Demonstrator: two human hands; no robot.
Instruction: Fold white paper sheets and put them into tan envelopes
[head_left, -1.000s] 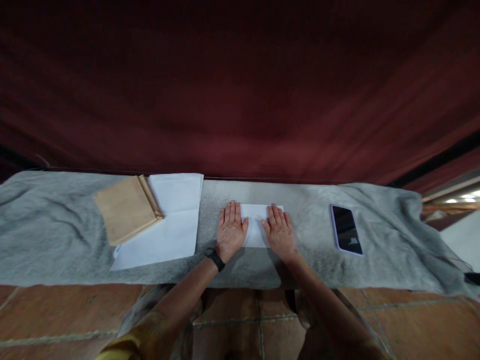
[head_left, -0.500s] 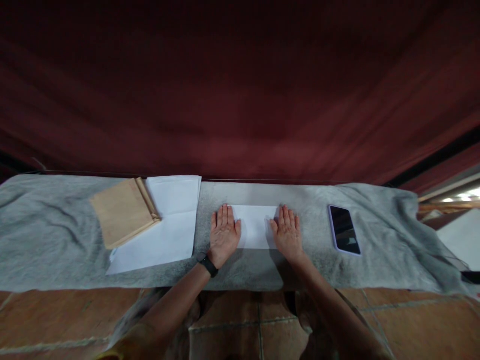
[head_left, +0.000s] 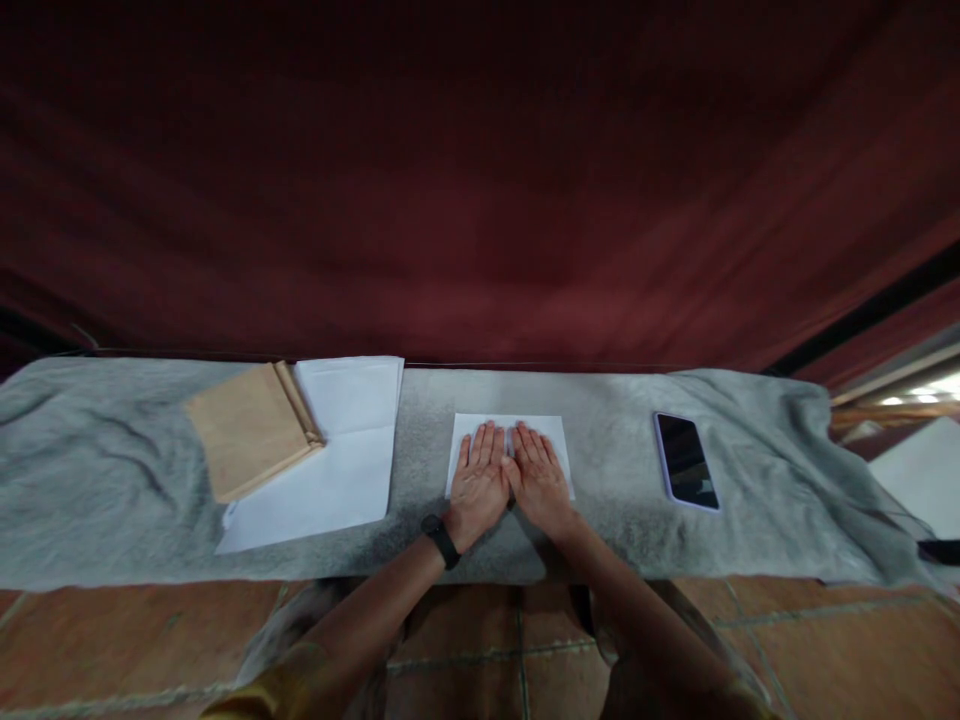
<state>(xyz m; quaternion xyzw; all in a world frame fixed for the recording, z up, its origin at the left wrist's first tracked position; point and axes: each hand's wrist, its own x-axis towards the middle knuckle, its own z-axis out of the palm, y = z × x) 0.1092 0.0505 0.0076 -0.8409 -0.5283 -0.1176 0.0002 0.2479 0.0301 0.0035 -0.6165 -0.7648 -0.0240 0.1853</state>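
Note:
A small folded white paper [head_left: 559,445] lies on the grey cloth [head_left: 112,470] in front of me. My left hand [head_left: 480,485] rests flat on its left half, fingers stretched out, a black band on the wrist. My right hand [head_left: 538,480] lies flat beside it on the right half, thumbs touching. Both palms press down on the paper and hold nothing.
To the left lies a stack of white sheets [head_left: 337,470] with a tan paper packet [head_left: 251,430] on top. A phone with a dark screen [head_left: 684,460] lies to the right. A dark red curtain [head_left: 480,180] hangs behind. Tiled floor [head_left: 112,640] shows below.
Both hands have slid inward from the paper's outer edges to meet at its middle. The paper stays in place.

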